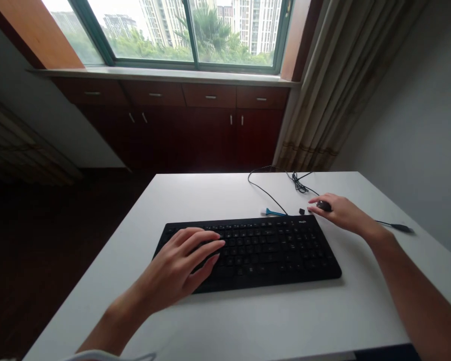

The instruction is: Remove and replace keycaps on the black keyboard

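Observation:
A black full-size keyboard [255,250] lies on the white table. My left hand [184,255] rests over its left part, fingers outstretched and slightly apart, holding nothing; the keys beneath are hidden. Beyond the keyboard's far right corner, my right hand [338,210] curls its fingers around a dark, rounded, glossy object [324,205], mostly covered and too small to name. Close to those fingertips lies a small black piece like a keycap [301,211]. A small blue tool with a pale end [274,212] sits along the keyboard's far edge.
A bundled black cable [298,184] lies near the table's [195,195] far edge. To the right of my right wrist is a dark slim piece [400,228] on a thin cord. Past the table stand red-brown cabinets [210,130] beneath a window, with a curtain [315,100] beside it.

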Demonstrator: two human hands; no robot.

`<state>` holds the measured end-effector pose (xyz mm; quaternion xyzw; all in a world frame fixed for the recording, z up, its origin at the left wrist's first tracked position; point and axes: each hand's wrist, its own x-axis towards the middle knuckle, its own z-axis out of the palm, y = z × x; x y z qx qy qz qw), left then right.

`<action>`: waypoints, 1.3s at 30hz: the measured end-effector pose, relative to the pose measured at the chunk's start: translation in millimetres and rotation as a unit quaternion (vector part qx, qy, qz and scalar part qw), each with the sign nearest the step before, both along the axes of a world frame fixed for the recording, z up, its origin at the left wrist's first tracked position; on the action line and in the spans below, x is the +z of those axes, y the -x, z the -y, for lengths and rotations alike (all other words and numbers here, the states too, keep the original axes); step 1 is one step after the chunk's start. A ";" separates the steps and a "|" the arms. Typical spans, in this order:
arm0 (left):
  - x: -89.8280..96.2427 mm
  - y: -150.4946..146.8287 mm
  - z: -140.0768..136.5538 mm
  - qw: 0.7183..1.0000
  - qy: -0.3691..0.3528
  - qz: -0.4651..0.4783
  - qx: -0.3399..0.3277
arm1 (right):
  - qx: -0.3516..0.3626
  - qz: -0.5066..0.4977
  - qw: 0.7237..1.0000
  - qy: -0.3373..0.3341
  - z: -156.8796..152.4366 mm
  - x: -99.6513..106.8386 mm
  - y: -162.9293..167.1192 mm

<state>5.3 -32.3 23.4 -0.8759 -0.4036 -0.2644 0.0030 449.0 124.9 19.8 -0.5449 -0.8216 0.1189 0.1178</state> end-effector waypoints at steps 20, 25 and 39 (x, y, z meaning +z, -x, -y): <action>-10.0 -27.4 -54.7 0.957 0.144 0.248 0.049 | -0.108 -0.653 0.745 -0.078 25.4 -1.8 81.4; -11.6 -38.4 -48.0 0.901 0.246 0.355 0.029 | -0.061 -0.722 0.673 0.148 35.2 16.6 156.6; -13.9 -42.3 -44.1 0.854 0.261 0.449 0.021 | 0.126 -0.571 0.798 0.143 56.1 39.9 250.6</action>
